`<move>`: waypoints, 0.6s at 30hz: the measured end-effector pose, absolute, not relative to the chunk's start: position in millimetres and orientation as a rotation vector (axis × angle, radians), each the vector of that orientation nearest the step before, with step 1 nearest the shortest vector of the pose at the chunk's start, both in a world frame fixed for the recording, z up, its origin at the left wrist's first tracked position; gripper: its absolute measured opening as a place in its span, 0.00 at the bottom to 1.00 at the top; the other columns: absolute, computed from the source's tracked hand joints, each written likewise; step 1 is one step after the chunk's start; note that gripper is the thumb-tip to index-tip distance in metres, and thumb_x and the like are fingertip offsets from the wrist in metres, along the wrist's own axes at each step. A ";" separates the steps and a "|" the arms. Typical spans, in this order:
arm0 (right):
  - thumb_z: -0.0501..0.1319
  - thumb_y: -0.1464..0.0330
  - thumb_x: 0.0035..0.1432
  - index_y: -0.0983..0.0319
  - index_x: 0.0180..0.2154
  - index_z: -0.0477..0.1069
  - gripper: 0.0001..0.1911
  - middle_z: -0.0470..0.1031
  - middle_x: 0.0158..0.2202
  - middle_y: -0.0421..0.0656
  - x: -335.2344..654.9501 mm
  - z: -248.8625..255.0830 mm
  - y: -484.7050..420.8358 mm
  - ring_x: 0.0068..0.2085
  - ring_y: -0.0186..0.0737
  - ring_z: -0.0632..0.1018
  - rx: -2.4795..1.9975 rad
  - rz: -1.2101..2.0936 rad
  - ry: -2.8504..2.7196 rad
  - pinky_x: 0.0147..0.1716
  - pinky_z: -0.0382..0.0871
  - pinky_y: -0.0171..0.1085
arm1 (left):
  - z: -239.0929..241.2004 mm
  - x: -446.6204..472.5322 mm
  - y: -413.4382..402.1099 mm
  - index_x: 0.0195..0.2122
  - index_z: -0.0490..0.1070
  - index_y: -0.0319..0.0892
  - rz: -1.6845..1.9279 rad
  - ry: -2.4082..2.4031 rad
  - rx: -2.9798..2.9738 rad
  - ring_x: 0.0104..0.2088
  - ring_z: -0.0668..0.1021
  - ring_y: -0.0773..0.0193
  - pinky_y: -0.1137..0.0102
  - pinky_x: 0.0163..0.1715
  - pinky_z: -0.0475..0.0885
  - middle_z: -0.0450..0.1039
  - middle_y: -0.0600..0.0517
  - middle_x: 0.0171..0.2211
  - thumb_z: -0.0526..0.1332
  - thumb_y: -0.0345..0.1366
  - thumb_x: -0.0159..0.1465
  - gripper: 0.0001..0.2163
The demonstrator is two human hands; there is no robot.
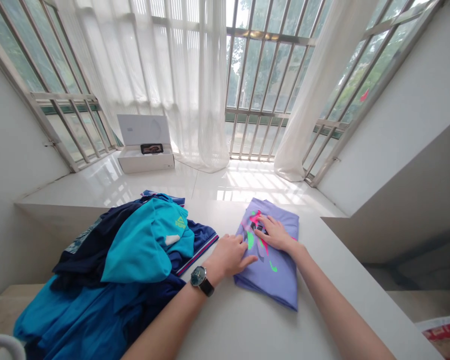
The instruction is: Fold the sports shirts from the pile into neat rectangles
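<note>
A purple T-shirt (pixel 281 280) with a pink, green and black print lies folded into a flat rectangle on the white table. My right hand (pixel 273 233) rests flat on its upper part, fingers spread over the print. At the shirt's left edge is my left hand (pixel 230 254), with a black-strapped watch (pixel 201 280) on the wrist. Its thumb is stretched out and its fingers lie against the cloth, holding nothing that I can see. Left of that hand is a loose heap of clothes, with a turquoise shirt (pixel 142 245) on top of dark navy garments (pixel 86 245).
A white box (pixel 146 162) with its lid up holds a dark phone-like object on the window ledge (pixel 195 182). White curtains (pixel 180 85) hang before barred windows. A white curved rail (pixel 3 341) shows at lower left, and a red-and-white package (pixel 444 335) at lower right.
</note>
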State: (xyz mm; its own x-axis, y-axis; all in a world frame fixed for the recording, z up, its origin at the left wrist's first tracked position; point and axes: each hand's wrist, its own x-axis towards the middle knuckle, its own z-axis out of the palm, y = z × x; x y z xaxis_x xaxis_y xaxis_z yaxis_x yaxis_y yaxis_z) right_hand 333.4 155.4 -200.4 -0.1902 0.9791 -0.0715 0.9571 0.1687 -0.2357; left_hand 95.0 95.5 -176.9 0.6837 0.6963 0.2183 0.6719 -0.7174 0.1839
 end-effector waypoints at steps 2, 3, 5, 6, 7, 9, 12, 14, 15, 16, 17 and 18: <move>0.52 0.50 0.64 0.59 0.63 0.62 0.32 0.61 0.68 0.50 318.7 -208.0 161.7 0.70 0.55 0.55 -1.757 0.334 -2.376 0.66 0.49 0.59 | -177.5 97.1 94.8 0.36 0.76 0.42 0.395 1.070 2.795 0.35 0.79 0.53 0.61 0.37 0.71 0.77 0.44 0.34 0.51 0.54 0.70 0.23; 0.53 0.50 0.64 0.60 0.62 0.63 0.31 0.62 0.67 0.50 311.9 -211.2 163.1 0.70 0.54 0.56 -1.667 0.346 -2.395 0.67 0.49 0.58 | -178.6 97.8 94.7 0.34 0.75 0.42 0.383 1.054 2.787 0.34 0.79 0.54 0.62 0.36 0.71 0.77 0.45 0.33 0.52 0.54 0.70 0.22; 0.55 0.51 0.64 0.60 0.61 0.65 0.29 0.64 0.66 0.50 301.0 -215.8 163.3 0.69 0.52 0.58 -1.503 0.383 -2.410 0.67 0.50 0.56 | -182.1 98.8 94.7 0.33 0.75 0.42 0.384 1.044 2.774 0.34 0.79 0.54 0.62 0.37 0.72 0.77 0.46 0.31 0.54 0.52 0.70 0.20; 0.55 0.52 0.64 0.60 0.61 0.65 0.29 0.65 0.65 0.50 297.6 -217.0 162.7 0.68 0.52 0.59 -1.438 0.398 -2.401 0.67 0.51 0.55 | -184.1 99.0 94.8 0.33 0.74 0.41 0.407 1.040 2.771 0.36 0.79 0.53 0.61 0.39 0.72 0.77 0.46 0.33 0.55 0.51 0.70 0.19; 0.55 0.53 0.64 0.60 0.61 0.65 0.29 0.64 0.66 0.51 295.8 -217.6 161.8 0.68 0.51 0.60 -1.391 0.407 -2.387 0.66 0.53 0.54 | -186.2 99.2 94.8 0.35 0.74 0.41 0.442 1.029 2.768 0.39 0.79 0.53 0.61 0.42 0.71 0.77 0.46 0.36 0.56 0.50 0.69 0.17; 0.54 0.55 0.64 0.62 0.62 0.64 0.29 0.62 0.67 0.52 296.7 -217.2 159.3 0.68 0.51 0.60 -1.363 0.392 -2.356 0.66 0.56 0.52 | -190.2 99.7 94.4 0.41 0.74 0.41 0.526 0.983 2.758 0.47 0.77 0.51 0.60 0.48 0.70 0.76 0.44 0.44 0.58 0.51 0.68 0.17; 0.53 0.56 0.64 0.63 0.62 0.65 0.29 0.59 0.68 0.53 304.8 -214.9 152.2 0.69 0.54 0.57 -1.522 0.283 -2.328 0.66 0.55 0.53 | -195.2 100.4 92.8 0.52 0.70 0.41 0.577 0.896 2.753 0.57 0.70 0.49 0.57 0.58 0.65 0.70 0.42 0.55 0.58 0.55 0.66 0.24; 0.54 0.55 0.63 0.62 0.63 0.64 0.31 0.60 0.67 0.53 308.6 -213.5 143.7 0.69 0.58 0.58 -1.705 0.227 -2.308 0.65 0.55 0.56 | -198.1 100.2 92.4 0.57 0.67 0.41 0.561 0.859 2.759 0.61 0.66 0.47 0.55 0.63 0.60 0.67 0.41 0.59 0.58 0.57 0.65 0.28; 0.53 0.53 0.63 0.62 0.64 0.63 0.32 0.61 0.67 0.54 308.6 -213.1 138.5 0.68 0.60 0.58 -1.786 0.214 -2.302 0.64 0.55 0.57 | -199.4 99.5 92.9 0.59 0.67 0.42 0.549 0.855 2.757 0.63 0.65 0.47 0.55 0.64 0.58 0.66 0.41 0.60 0.57 0.58 0.65 0.29; 0.52 0.51 0.64 0.62 0.64 0.63 0.33 0.61 0.67 0.54 307.1 -212.8 132.9 0.68 0.61 0.59 -1.848 0.209 -2.301 0.64 0.55 0.58 | -200.7 98.2 94.1 0.60 0.66 0.42 0.536 0.861 2.750 0.64 0.64 0.47 0.55 0.65 0.57 0.66 0.42 0.61 0.57 0.57 0.65 0.29; 0.50 0.50 0.65 0.62 0.65 0.62 0.34 0.61 0.67 0.55 304.0 -212.6 127.4 0.68 0.61 0.59 -1.888 0.206 -2.303 0.64 0.55 0.58 | -201.8 96.3 95.9 0.60 0.66 0.42 0.524 0.878 2.738 0.64 0.63 0.47 0.55 0.65 0.56 0.65 0.42 0.62 0.57 0.57 0.65 0.29; 0.48 0.48 0.65 0.63 0.65 0.62 0.35 0.61 0.67 0.55 299.8 -212.5 122.3 0.68 0.61 0.59 -1.907 0.203 -2.307 0.64 0.55 0.58 | -202.7 93.9 98.4 0.61 0.65 0.42 0.512 0.901 2.725 0.65 0.62 0.47 0.55 0.66 0.55 0.64 0.42 0.63 0.57 0.56 0.65 0.29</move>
State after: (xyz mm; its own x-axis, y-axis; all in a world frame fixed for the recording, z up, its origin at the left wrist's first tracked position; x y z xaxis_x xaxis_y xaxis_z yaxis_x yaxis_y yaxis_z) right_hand 299.8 122.3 -212.5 -0.1860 0.9823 0.0224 0.9632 0.1868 -0.1932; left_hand 93.9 98.4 -202.7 0.7503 0.6100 0.2547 0.5312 -0.7857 0.3171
